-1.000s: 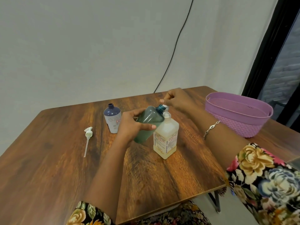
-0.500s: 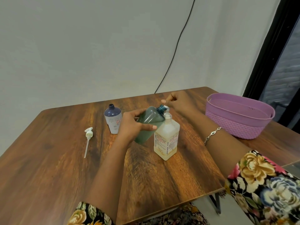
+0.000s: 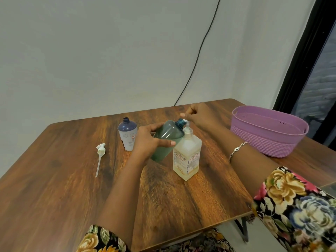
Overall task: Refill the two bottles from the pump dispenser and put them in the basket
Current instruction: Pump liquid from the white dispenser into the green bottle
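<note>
My left hand [image 3: 151, 140] grips the green bottle [image 3: 166, 136] just left of the dispenser [image 3: 187, 157]. The bottle's long axis slants up, open neck at the pump [image 3: 187, 129]. My right hand [image 3: 201, 115] curls round the pump's top.

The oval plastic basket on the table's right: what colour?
The oval plastic basket is light purple, clearest in the head view.

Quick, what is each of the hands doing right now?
Left hand: holding the green bottle, tilted.
Right hand: fingers curled on the pump dispenser head.
</note>
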